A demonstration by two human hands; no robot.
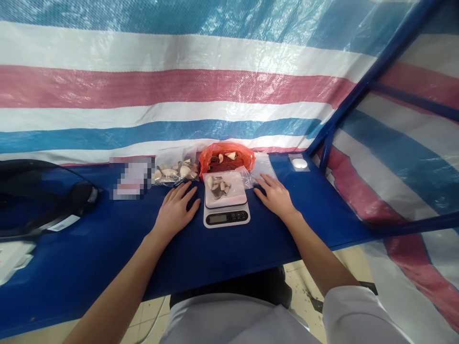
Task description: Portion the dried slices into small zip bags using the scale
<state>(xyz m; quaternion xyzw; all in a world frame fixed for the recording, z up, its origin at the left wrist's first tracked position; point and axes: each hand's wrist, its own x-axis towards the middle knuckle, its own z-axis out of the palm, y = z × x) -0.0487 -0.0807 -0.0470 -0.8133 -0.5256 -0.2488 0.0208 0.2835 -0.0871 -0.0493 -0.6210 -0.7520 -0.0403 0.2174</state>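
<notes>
A white digital kitchen scale (226, 218) stands on the blue table between my hands. On its platform lies a clear plastic bag (219, 187) with several brown and cream pieces in it, perhaps sliced mushroom. My left hand (178, 205) rests flat left of the scale, fingers spread, just in front of filled clear bags (175, 172). To the right of the scale my right hand (274, 193) lies with fingers apart, fingertips at the edge of flat clear bags (263, 167). Behind the scale, an opened red plastic bag (225, 157) holds more pieces. The scale's reading is too faint to make out.
A white rounded object (299, 163) in a small clear bag lies at the back right. Black gear with a strap (71, 205) and a white box (14, 258) occupy the left. Striped sheeting (179, 86) and a blue frame post (358, 95) enclose the table (215, 258).
</notes>
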